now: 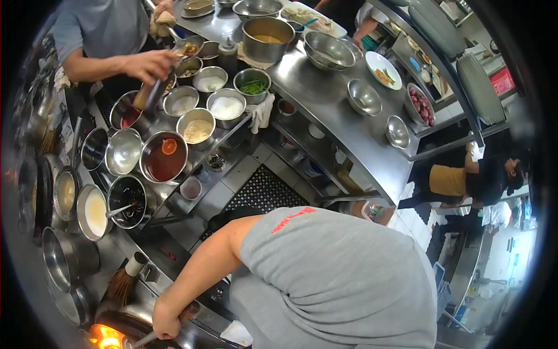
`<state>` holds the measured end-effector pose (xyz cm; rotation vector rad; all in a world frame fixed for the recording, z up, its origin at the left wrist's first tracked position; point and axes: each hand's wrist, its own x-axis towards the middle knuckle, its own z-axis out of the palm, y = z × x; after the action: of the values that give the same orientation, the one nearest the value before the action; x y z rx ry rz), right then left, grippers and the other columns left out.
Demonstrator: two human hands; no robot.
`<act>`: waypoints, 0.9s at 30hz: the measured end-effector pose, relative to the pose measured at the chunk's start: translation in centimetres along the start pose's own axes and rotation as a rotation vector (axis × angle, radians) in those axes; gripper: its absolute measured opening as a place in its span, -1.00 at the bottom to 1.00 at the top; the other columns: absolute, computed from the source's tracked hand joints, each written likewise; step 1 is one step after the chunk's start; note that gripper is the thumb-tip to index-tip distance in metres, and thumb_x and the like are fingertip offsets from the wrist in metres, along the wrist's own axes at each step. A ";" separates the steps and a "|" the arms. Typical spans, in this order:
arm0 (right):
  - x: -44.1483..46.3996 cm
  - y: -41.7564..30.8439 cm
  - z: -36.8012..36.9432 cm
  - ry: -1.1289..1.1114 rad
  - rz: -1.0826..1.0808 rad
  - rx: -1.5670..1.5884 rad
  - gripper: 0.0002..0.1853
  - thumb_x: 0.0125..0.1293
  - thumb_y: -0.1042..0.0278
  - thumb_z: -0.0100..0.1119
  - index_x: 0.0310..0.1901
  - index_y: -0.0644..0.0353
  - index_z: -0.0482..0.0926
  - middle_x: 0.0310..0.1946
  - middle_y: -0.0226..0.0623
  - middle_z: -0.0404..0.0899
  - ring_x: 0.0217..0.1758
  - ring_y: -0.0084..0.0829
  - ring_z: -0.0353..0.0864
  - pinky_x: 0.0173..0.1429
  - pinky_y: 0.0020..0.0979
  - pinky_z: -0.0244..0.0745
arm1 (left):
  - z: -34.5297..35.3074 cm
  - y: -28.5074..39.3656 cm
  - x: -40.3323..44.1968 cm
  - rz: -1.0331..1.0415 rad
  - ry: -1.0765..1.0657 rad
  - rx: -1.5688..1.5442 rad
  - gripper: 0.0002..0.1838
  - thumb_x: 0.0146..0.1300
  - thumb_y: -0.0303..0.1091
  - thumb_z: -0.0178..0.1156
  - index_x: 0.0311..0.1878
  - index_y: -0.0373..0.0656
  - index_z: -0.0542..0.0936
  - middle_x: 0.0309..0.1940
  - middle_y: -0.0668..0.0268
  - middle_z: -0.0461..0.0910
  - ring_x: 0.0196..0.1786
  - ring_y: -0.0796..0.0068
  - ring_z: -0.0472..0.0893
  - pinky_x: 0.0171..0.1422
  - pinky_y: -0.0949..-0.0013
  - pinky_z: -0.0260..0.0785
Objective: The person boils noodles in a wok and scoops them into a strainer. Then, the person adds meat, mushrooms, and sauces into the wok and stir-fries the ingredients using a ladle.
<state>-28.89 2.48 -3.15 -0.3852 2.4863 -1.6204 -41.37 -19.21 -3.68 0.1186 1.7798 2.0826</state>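
My right hand (167,318) is closed around a long-handled wok utensil (143,339), whose wooden grip end sticks out behind the fist. Its working end is out of sight, so I cannot tell ladle from turner. Beside it, flames (107,336) glow at the dark rim of a wok (125,320). A straw brush (120,286) lies just beyond the hand, and a white cloth (237,333) is near the forearm. My left hand is outside the view.
Metal bowls of sauces and seasonings, including red sauce (164,160), crowd the counter. Another person's hand (152,66) is above an amber bottle (142,98). A steel table (314,99) carries a stockpot (268,41) and several bowls. A black mat (261,187) covers the floor.
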 end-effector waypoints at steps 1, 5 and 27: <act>0.1 0.1 0.5 0.003 0.022 -0.006 -0.73 0.08 0.27 0.05 -0.20 0.04 0.67 -0.27 -0.13 0.65 -0.16 -0.14 0.60 -0.10 -0.13 0.45 | -0.5 0.2 0.2 0.023 -0.005 0.004 -0.53 0.16 -0.50 0.18 0.18 -0.21 0.41 -0.17 0.22 0.54 -0.19 0.46 0.53 -0.25 0.35 0.48; 2.3 0.5 1.1 -0.112 0.010 -0.056 -0.69 0.09 0.26 0.03 -0.15 0.02 0.66 -0.21 -0.14 0.66 -0.11 -0.13 0.60 -0.05 -0.13 0.44 | -3.5 -0.3 2.5 0.371 -0.144 0.148 -0.54 0.11 -0.47 0.22 0.14 -0.23 0.47 -0.16 0.25 0.57 -0.18 0.44 0.53 -0.25 0.29 0.45; 2.7 -9.0 -8.7 -0.366 -0.051 -0.152 -0.77 0.11 0.38 0.14 -0.19 0.21 0.65 -0.43 -0.17 0.63 -0.33 -0.25 0.64 -0.26 -0.19 0.49 | -4.1 3.0 -3.9 0.754 0.360 1.112 -0.84 0.10 -0.55 0.22 -0.27 -0.35 0.46 -0.34 0.06 0.53 -0.37 0.26 0.51 -0.25 0.28 0.46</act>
<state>-32.55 5.83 8.65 -0.7004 2.3371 -1.2444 -39.84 -24.74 -0.79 0.8607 3.2987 1.1955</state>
